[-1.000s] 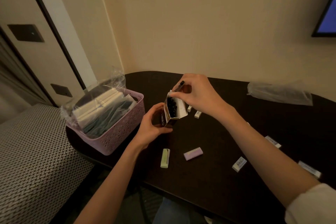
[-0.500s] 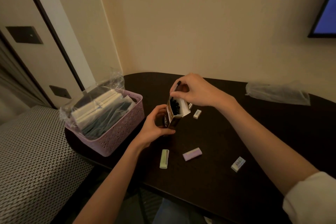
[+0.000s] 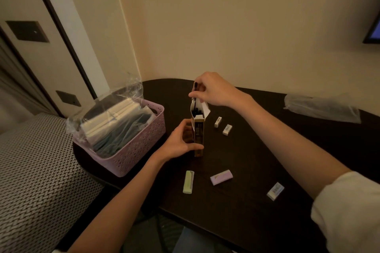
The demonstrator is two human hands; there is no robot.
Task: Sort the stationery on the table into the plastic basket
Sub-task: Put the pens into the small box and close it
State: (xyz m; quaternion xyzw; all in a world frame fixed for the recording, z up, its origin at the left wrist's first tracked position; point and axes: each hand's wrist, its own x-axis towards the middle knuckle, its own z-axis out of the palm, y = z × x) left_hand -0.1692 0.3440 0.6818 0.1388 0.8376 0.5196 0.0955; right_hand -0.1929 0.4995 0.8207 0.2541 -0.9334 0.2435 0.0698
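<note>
Left hand (image 3: 181,141) grips the pen box (image 3: 198,135) upright; right hand (image 3: 209,90) pinches a pen (image 3: 195,86) — slide it in straight, box steady.

Dim beige walls (image 3: 226,16), dark table (image 3: 257,170)

1. Pen box (image 3: 198,135): brown-gold carton, upright at table centre, top flap open, dark pens inside.
2. Black pen (image 3: 195,86): tip-down above the box mouth.
3. Lilac plastic basket (image 3: 141,146): at 9 o'clock of the box, holding bagged white and dark stationery.
4. Green eraser (image 3: 188,182), lilac eraser (image 3: 221,177): flat, at 6 o'clock.
5. White erasers (image 3: 218,122), (image 3: 227,129), (image 3: 275,191): flat, at 2 to 4 o'clock.
</note>
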